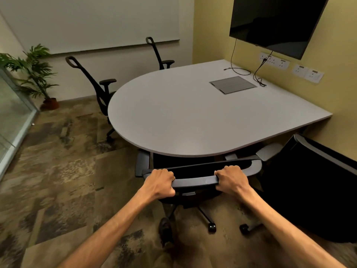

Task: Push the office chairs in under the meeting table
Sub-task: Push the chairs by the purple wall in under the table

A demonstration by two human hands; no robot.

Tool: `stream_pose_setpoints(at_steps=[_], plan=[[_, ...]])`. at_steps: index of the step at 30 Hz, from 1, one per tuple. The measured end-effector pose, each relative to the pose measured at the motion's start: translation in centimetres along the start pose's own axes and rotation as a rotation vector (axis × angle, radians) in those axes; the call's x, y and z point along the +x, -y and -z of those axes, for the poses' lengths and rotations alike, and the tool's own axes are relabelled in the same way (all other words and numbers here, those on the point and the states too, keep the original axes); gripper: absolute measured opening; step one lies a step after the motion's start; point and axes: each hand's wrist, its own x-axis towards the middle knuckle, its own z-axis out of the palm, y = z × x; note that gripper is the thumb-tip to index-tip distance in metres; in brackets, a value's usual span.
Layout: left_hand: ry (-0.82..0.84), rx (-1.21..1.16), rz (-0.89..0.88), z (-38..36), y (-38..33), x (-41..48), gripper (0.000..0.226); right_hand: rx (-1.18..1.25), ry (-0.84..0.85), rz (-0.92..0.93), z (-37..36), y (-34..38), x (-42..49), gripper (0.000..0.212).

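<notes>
A grey meeting table (173,117) with a rounded near end fills the middle of the view. Right in front of me stands a black office chair (195,181), its seat partly under the table's edge. My left hand (161,183) and my right hand (230,179) both grip the top bar of its backrest. A second black chair (313,182) stands to the right, turned at an angle, its seat outside the table. Two more black chairs, one at the far left (100,88) and one at the back (160,55), sit tucked against the table's far side.
A potted plant (36,74) stands in the far left corner beside a glass partition (13,117). A wall screen (276,22) hangs over the table's right side, with cables (241,71) lying on the tabletop. A shoe (166,229) shows on the patterned carpet below me.
</notes>
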Motion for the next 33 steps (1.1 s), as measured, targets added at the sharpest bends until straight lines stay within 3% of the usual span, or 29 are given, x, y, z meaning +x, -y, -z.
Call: stream_pose_setpoints(at_steps=[20,27,33], plan=[[-0.014,-0.041,0.003,-0.2,5.2,10.6,0.018,0.025,-0.025,0.012,-0.5,-4.9,10.8,0.016],[-0.002,-0.004,-0.038,-0.4,9.3,12.2,0.019,0.067,-0.056,-0.003,-1.0,-3.0,13.0,0.018],[0.033,-0.052,-0.043,-0.4,8.3,11.4,0.017,0.068,-0.013,-0.048,-1.2,-3.1,12.2,0.016]])
